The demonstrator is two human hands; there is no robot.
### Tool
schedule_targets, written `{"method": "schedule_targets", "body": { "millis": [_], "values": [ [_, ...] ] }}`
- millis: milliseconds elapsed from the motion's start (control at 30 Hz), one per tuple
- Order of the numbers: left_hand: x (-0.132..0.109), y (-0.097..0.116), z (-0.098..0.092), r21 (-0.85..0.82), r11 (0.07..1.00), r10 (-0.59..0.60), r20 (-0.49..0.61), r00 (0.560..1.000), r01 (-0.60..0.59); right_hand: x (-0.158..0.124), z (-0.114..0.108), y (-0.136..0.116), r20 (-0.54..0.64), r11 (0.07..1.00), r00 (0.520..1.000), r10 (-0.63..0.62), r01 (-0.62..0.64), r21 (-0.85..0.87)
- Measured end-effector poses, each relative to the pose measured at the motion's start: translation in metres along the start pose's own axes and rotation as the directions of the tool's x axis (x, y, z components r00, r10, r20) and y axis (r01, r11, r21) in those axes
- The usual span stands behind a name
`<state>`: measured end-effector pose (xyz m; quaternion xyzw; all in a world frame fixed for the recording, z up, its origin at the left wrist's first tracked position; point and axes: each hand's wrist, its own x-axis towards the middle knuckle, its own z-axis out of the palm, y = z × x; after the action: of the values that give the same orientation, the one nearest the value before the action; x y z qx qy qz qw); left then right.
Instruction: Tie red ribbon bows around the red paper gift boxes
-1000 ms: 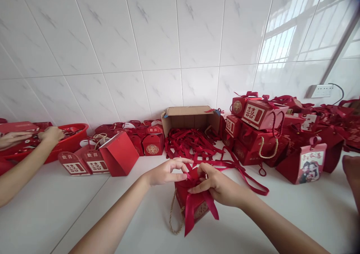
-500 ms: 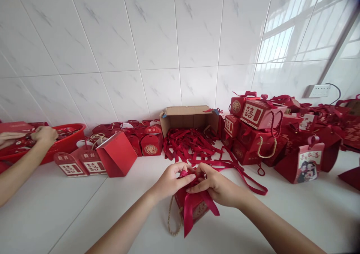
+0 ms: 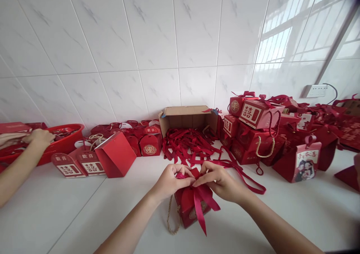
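A small red gift box (image 3: 186, 212) sits on the white table in front of me, its twisted rope handle (image 3: 169, 220) hanging down at the left. Across its top runs a crimson ribbon (image 3: 200, 205), with two loose tails draped over the near side. My left hand (image 3: 173, 181) pinches the ribbon between thumb and fingers at the top of the box. Close beside it, my right hand (image 3: 218, 181) has its fingertips closed on the ribbon at the knot. The fingers partly hide the knot.
Behind the box, loose ribbons (image 3: 191, 145) spill from a cardboard carton (image 3: 185, 109). Finished-looking red boxes (image 3: 261, 113) are stacked at right. Unribboned boxes (image 3: 115, 156) stand at left, near a red basin (image 3: 63, 143) where another person's hands (image 3: 39, 138) work. A socket strip (image 3: 315, 91) is on the wall.
The ribbon tails have swung right, and more of the box front shows. My right hand's fingers have shifted at the knot. The other person's hand moved slightly left.
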<state>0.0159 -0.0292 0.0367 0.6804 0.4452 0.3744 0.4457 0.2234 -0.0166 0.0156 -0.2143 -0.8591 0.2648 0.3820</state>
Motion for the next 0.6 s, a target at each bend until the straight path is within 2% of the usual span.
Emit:
{"method": "schedule_targets", "body": {
  "millis": [167,333,433,600],
  "values": [
    [-0.0001,-0.0024,-0.0003,0.011,1.000,0.014,0.001,1.000,-0.014,0.0002,-0.0034,0.0006,-0.136,0.979,0.975,0.176,-0.159,0.130],
    [-0.0012,-0.0013,-0.0013,0.023,1.000,0.014,0.024,1.000,-0.015,0.0012,0.0004,0.0037,-0.162,0.935,0.940,0.299,-0.255,0.246],
    [-0.0028,0.0010,-0.0011,0.031,1.000,-0.004,0.020,1.000,0.003,0.0023,0.0030,0.0034,-0.166,0.928,0.931,0.325,-0.280,0.248],
    [-0.0045,-0.0006,0.0037,0.049,0.998,-0.031,-0.059,0.998,0.034,0.0038,0.0028,-0.0016,-0.150,0.917,0.912,0.383,-0.355,0.184]
  ]
}}
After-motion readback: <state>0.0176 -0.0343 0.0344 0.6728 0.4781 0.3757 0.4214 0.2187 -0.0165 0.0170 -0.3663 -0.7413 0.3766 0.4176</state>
